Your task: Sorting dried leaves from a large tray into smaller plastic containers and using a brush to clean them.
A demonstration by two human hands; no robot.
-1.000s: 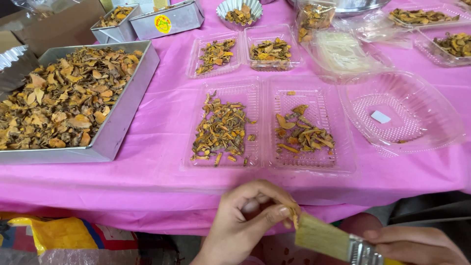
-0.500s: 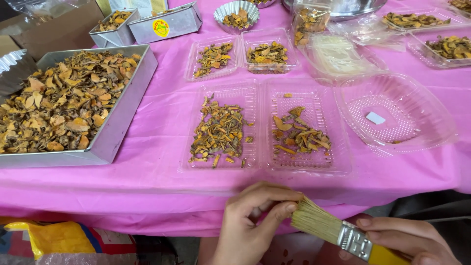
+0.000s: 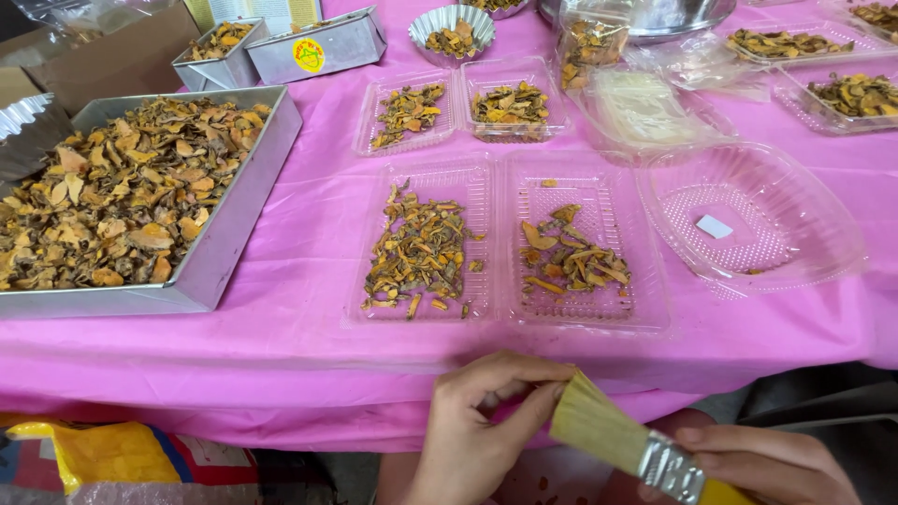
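Note:
Below the table's front edge my right hand (image 3: 762, 463) holds a flat paintbrush (image 3: 627, 440) by its metal ferrule, bristles pointing up and left. My left hand (image 3: 482, 425) pinches the tips of the pale bristles between thumb and fingers. Just beyond my hands, on the pink tablecloth (image 3: 318, 243), lie two clear plastic trays of dried orange-brown slices, one on the left (image 3: 421, 248) and one on the right (image 3: 580, 248).
A large metal tray (image 3: 224, 252) heaped with dried slices stands at the left. An open clear clamshell (image 3: 758, 215) lies at the right. Smaller plastic trays (image 3: 510, 103), metal tins (image 3: 313, 47) and a fluted cup (image 3: 452, 28) sit farther back. A yellow bag (image 3: 103, 454) lies below.
The brush has swung up and left, and my left fingers have moved onto its bristle tips. The view has shifted slightly closer to the table.

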